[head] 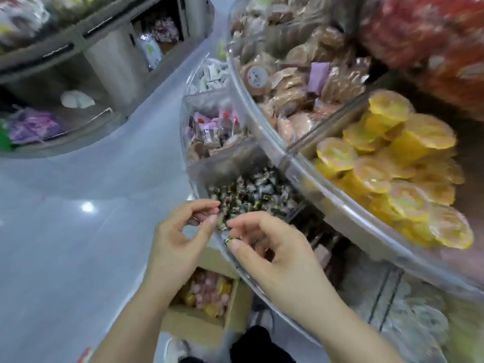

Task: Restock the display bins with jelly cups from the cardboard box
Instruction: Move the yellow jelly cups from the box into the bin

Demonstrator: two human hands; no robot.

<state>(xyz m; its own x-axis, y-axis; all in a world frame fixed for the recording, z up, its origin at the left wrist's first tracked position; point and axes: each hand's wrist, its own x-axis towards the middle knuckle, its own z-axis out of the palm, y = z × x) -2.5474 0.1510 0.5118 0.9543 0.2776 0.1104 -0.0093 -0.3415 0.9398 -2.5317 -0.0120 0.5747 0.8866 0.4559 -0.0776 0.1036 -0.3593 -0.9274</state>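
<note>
Box: the cardboard box (199, 328) sat on the floor (78, 244) below the wrists, holding pink and yellow jelly cups (207, 292).
Left hand (175, 247): fingers curled, thumb and fingertips nearly meeting; whether it pinched anything, I could not tell.
Right hand (282, 260): fingers pinched a small dark wrapped sweet (226, 233) at the clear bin's rim (209, 218).
Upper bin (301, 169): piled with yellow jelly cups (387, 158).

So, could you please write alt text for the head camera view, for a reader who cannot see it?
Two hands, left hand and right hand, pinch small dark wrapped candies at the clear rim of a display bin. Yellow jelly cups fill the upper bin, and an open cardboard box of cups sits on the floor below.
</note>
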